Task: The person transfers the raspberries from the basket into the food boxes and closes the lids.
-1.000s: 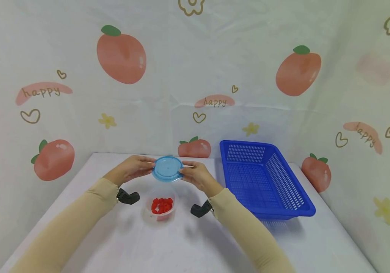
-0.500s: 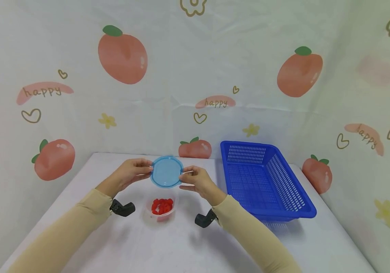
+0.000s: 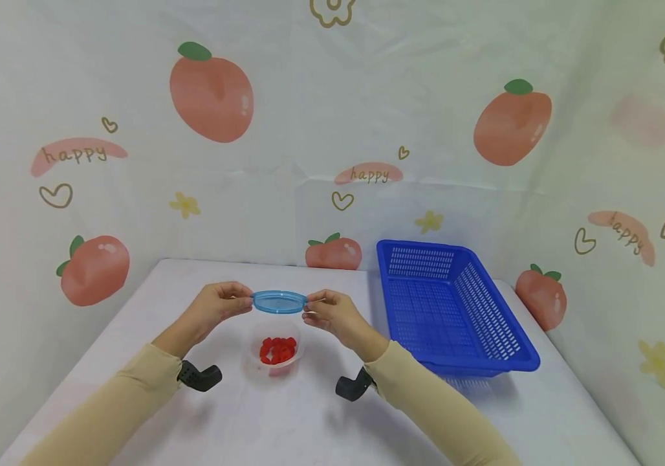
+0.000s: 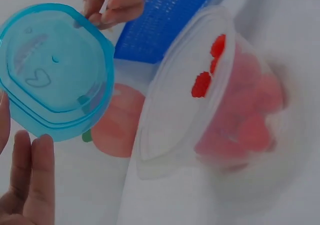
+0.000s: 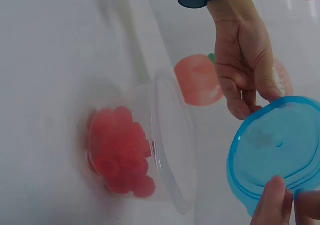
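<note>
Between my two hands a clear blue plastic lid (image 3: 279, 302) is held by its edges, above and a little behind a clear plastic bowl (image 3: 255, 343). My left hand (image 3: 216, 309) pinches the lid's left edge. On the opposite edge, my right hand (image 3: 338, 317) grips it between thumb and fingers. Red raspberries (image 5: 122, 155) lie in the bowl, which stands uncovered on the table. The left wrist view shows the bowl's open rim (image 4: 145, 150) with the lid apart from it.
A blue perforated plastic basket (image 3: 443, 310) stands on the right of the white table (image 3: 274, 421). Behind the table hangs a pale cloth (image 3: 286, 97) printed with fruit and "happy". A black camera is strapped to each wrist.
The lid has tipped from facing me to nearly level and come down slightly toward the bowl. Both hands have moved a little lower with it. Bowl and basket stay put.
</note>
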The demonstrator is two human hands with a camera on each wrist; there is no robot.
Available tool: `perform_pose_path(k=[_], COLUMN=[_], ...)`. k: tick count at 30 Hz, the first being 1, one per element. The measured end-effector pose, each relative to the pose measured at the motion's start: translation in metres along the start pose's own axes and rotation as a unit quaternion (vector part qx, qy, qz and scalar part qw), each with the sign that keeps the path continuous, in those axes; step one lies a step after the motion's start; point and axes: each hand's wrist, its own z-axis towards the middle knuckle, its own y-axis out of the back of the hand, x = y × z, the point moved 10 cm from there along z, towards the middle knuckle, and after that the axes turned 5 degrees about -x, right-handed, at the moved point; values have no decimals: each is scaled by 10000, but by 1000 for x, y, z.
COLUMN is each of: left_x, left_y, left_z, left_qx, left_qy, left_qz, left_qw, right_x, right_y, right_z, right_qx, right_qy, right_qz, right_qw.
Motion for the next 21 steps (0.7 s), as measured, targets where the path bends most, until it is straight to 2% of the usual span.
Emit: perform_pose_path(k=[6,12,17,19,21], left_x=[7,9,14,16,19], left_y=[-1,-6,-9,-9,-10], left_z=[-7,-11,-12,-13,-13], left_qx=[-74,65,174,270,411], left_qy=[-27,-65,46,96,169], left_qz=[451,179,247,378,311], left_qw=[9990,9998,9995,9989,9985], right_x=[-8,-13,-14,-15,-16], right_y=[-2,-5,-6,-6,-6], right_z=[-1,-1,-3,-3,-4], right_qx=[43,278,420,397,383], right_qy=[-278,-317,-251,-267,-277], right_qz=[332,664,553,421,276], right_qw=[9991,9969,9973,9980,9985])
